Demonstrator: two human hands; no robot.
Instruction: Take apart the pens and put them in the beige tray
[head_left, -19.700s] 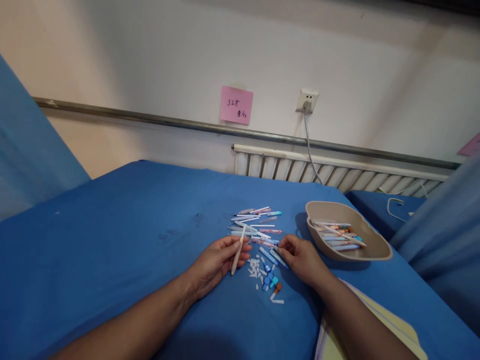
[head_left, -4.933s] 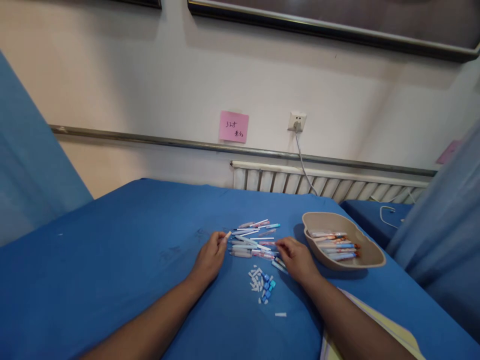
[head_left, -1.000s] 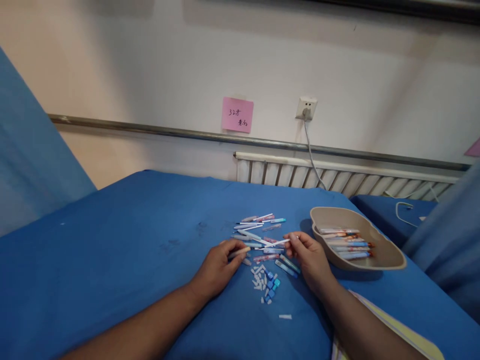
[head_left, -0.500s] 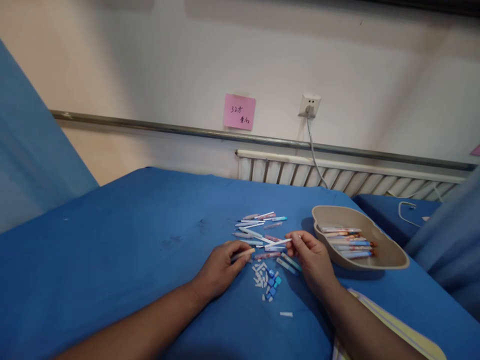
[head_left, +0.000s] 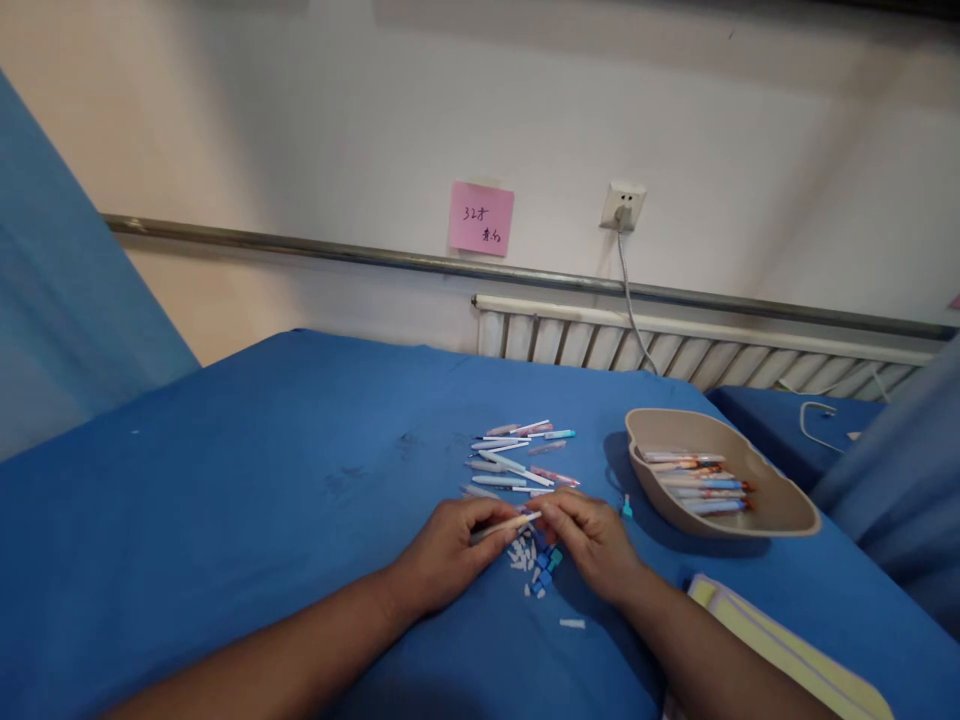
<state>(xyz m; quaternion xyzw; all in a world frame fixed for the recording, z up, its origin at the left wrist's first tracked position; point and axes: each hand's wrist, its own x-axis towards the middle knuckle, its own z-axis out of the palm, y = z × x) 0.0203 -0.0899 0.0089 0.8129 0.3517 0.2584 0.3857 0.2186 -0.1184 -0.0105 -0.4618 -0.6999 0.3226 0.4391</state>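
My left hand [head_left: 450,548] is closed around a pale, orange-tinged pen barrel [head_left: 501,528]. At the barrel's right end, my right hand [head_left: 594,540] pinches a thin white pen refill [head_left: 535,516], of which only a short length shows; the barrel's end and the refill meet between my fingertips. Just beyond both hands lies a loose spread of pen barrels and white refills [head_left: 514,466]. Small white pieces [head_left: 520,555] and blue and teal pieces [head_left: 544,572] are heaped below my fingers, partly hidden by them.
To the right stands a beige basin [head_left: 791,515] with several pens [head_left: 705,487] inside. A teal piece [head_left: 627,508] lies beside it. A yellow-and-white folded item [head_left: 787,645] is under my right forearm, and a white strip [head_left: 572,624] lies nearer me on the blue cloth [head_left: 247,480].
My right hand has moved left and down, bringing the white refill to the barrel in my left hand. Much less of the refill now shows.
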